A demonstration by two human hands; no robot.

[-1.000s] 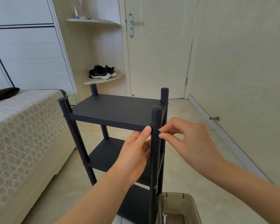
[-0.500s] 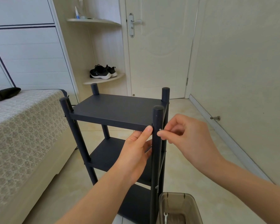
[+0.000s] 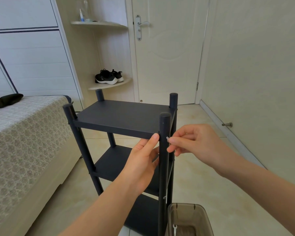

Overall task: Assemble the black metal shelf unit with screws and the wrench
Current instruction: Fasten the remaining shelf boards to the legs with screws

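Both hands meet at the near right post (image 3: 164, 160) of the black shelf unit (image 3: 123, 116), which stands upright on the tiled floor between a bed (image 3: 24, 137) and the right-hand wall.

On the far left a dark garment (image 3: 5, 99) lies on the bed's patterned cover. Beyond the unit, a pair of black sneakers (image 3: 108, 77) sits on a corner shelf, beside a closed pale door (image 3: 167, 65). A smoky translucent bin (image 3: 204, 217) stands just beside the post's foot, with a small silvery wrench (image 3: 174, 228) showing inside. A door stopper (image 3: 227, 124) juts from the right wall's skirting.

The left hand (image 3: 140, 164) reaches up from below, one finger straight with its tip pressed on the top shelf's front edge, touching the post. Its other fingers bend toward the post, which hides their ends, so whether they grip it cannot be told.

The right hand (image 3: 199, 143) comes in from the right, wrist level, pinching a small silver screw (image 3: 167, 138) between thumb and forefinger. The screw's tip is at the post's right side, level with the top shelf; the remaining fingers curl loosely beneath.
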